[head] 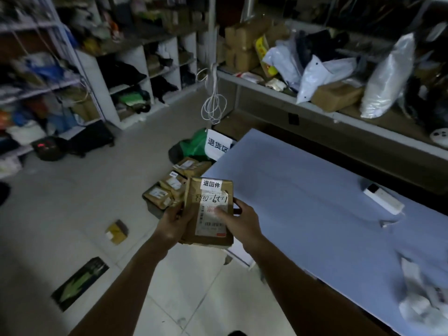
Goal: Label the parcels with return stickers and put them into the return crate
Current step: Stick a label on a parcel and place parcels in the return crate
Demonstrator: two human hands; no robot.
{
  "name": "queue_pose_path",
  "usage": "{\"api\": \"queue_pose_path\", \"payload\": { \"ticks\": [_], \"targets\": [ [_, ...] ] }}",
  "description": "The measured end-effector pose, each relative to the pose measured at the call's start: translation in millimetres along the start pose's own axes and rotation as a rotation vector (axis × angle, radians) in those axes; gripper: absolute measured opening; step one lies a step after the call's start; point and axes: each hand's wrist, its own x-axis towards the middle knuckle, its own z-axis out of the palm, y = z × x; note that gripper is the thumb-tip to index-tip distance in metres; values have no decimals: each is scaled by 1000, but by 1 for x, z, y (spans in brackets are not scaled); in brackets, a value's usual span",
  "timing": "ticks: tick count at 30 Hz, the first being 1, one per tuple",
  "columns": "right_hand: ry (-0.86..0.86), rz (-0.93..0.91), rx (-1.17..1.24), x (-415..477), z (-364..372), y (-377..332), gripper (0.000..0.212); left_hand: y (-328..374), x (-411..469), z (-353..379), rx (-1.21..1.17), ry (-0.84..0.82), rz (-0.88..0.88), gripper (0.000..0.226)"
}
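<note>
My left hand (pixel 173 224) curls round the parcel (pixel 209 202) at its left edge and my right hand (pixel 238 221) clasps the right edge. It hangs beside the table (pixel 303 190), above other parcels (pixel 173 183). I judge it light, stiff, dented cardboard, best held by the long sides. Its long axis runs away from me, return sticker (pixel 211 184) at the far end, face up

The scene is dimly lit, with a cool bluish cast. The pale blue flat desk top (pixel 303 190) and light grey tiled floor (pixel 72 202) are rendered brightest; the grey metal shelves (pixel 254 81) are sunk in shadow. Edges are bent by wide-angle distortion and blurred; print on the brown cardboard parcel (pixel 206 202) is rendered legible.
</note>
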Motion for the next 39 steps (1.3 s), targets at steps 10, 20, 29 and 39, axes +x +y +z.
{"api": "queue_pose_path", "payload": {
  "ticks": [10, 20, 29, 39],
  "targets": [
    [3, 24, 65, 149, 151, -34, 60, -16, 167, -142, 158, -6, -82, 18],
    [-39, 218, 28, 301, 253, -42, 34, -44, 349, -216, 268, -90, -291, 5],
    [89, 460, 93, 462, 318, 0, 49, -106, 573, -239, 405, -377, -307, 7],
    [310, 631, 66, 615, 417, 129, 47, -260, 758, -219, 662, -555, -276, 8]
  ]
}}
